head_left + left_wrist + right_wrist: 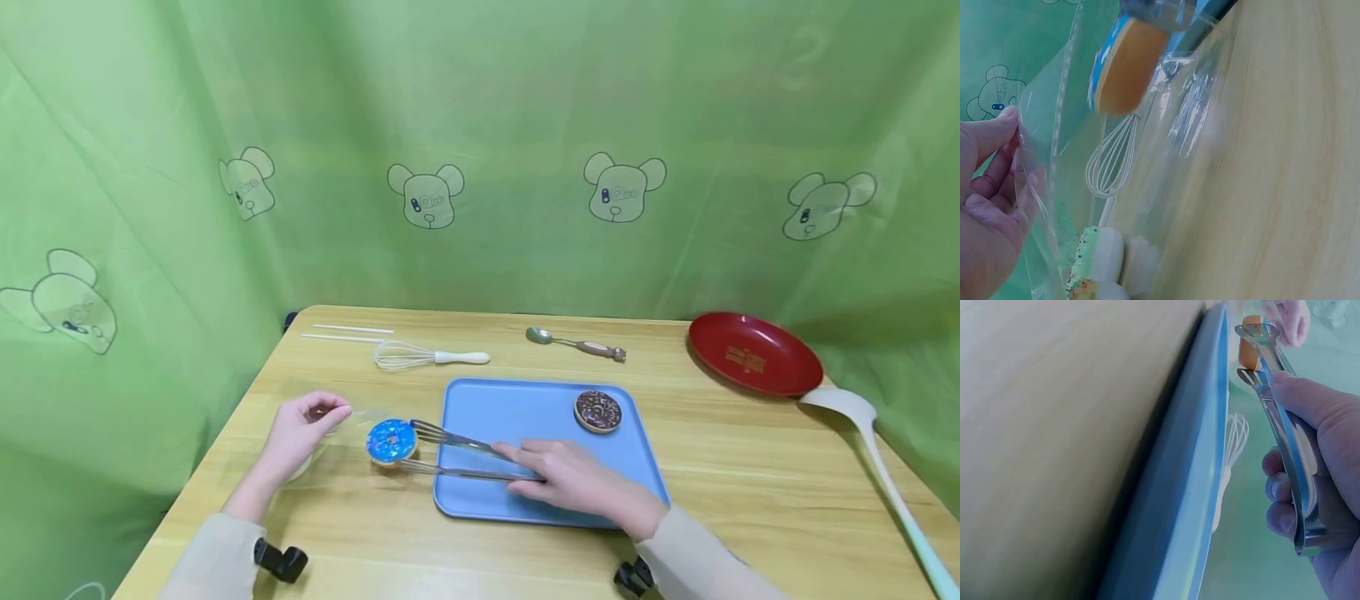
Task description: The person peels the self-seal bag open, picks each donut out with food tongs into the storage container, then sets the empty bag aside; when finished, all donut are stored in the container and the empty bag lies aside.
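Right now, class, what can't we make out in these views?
Head view: gold marking on the red plate, too small to read.
Head view: end of the ladle handle, cut off by the lower-right corner.
Left wrist view: rest of the yellow-topped treat, cut by the bottom edge.
Right wrist view: part of the blue-iced doughnut, behind the tongs.

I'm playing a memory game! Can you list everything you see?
Table: 1, tan, below
Tray: 1, blue, middle
Tongs: 1, silver, over tray's edge
Blue donut: 1, blue, in tongs
Brown donut: 1, brown, on tray
Bag: 1, clear, left
Treats: at least 2, green and yellow tops, by bag
Whisk: 1, white, behind tray
Sticks: 2, white, back left
Spoon: 1, silver-brown, back middle
Plate: 1, red, back right
Ladle: 1, white-teal, right
Curtain: 1, green, behind
Gadgets: 2, black, on wrists
Sleeves: 2, pale, bottom
Left hand: 1, bare, pinching bag
Right hand: 1, bare, holding tongs
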Demonstrator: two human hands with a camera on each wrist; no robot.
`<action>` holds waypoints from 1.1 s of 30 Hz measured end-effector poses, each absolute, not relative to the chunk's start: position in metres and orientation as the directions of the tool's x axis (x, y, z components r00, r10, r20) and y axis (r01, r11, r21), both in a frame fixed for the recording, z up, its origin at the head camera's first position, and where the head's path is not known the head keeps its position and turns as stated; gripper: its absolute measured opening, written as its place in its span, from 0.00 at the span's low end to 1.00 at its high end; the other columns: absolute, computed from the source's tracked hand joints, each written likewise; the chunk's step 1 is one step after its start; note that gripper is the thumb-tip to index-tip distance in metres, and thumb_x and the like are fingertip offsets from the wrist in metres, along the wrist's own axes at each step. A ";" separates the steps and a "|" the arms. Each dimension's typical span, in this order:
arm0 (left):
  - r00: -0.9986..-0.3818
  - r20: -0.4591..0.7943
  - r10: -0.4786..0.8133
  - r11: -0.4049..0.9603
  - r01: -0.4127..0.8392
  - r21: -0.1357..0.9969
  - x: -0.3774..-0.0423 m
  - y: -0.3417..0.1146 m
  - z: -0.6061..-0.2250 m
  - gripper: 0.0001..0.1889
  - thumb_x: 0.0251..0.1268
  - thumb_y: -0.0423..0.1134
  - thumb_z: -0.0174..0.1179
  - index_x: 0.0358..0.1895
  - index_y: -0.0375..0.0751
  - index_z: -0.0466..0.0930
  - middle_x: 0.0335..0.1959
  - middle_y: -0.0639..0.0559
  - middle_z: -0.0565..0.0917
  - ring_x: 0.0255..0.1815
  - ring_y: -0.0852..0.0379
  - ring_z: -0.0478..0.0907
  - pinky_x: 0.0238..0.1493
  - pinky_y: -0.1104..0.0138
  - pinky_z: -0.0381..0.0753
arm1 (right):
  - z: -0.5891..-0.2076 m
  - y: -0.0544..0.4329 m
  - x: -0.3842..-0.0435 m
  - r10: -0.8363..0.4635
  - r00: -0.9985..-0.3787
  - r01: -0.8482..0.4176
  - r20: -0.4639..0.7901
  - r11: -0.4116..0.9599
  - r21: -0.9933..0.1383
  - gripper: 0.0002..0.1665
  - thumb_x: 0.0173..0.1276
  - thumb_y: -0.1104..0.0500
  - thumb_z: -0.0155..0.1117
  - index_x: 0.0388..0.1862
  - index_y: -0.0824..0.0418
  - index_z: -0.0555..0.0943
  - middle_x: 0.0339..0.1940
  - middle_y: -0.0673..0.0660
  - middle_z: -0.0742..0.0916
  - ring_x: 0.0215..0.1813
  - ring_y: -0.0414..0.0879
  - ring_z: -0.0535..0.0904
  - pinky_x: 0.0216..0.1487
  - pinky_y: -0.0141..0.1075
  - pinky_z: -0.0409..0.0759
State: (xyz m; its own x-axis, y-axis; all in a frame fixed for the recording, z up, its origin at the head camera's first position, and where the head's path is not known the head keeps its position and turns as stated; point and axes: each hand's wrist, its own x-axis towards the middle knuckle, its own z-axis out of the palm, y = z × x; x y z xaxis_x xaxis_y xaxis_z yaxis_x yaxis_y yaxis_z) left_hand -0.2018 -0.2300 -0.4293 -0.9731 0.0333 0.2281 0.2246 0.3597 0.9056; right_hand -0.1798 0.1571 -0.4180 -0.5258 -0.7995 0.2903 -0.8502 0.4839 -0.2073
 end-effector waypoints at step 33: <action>-0.957 0.290 0.030 0.370 0.280 0.886 -0.198 -0.231 -0.425 0.10 0.57 0.40 0.65 0.37 0.37 0.82 0.33 0.48 0.83 0.32 0.59 0.77 0.32 0.71 0.79 | -0.426 0.306 -0.111 -0.495 -0.845 -0.532 0.201 0.815 -0.231 0.31 0.61 0.44 0.64 0.63 0.52 0.74 0.47 0.55 0.84 0.44 0.46 0.81 0.37 0.40 0.83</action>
State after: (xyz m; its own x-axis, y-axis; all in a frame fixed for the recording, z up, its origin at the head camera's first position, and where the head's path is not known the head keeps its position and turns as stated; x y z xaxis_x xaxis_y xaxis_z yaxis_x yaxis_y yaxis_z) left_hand -0.1977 -0.2311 -0.4253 -0.9567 0.0304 0.2896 0.2799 0.3699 0.8859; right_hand -0.1114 0.3061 -0.4261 -0.8454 -0.4948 0.2010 -0.5318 0.8147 -0.2310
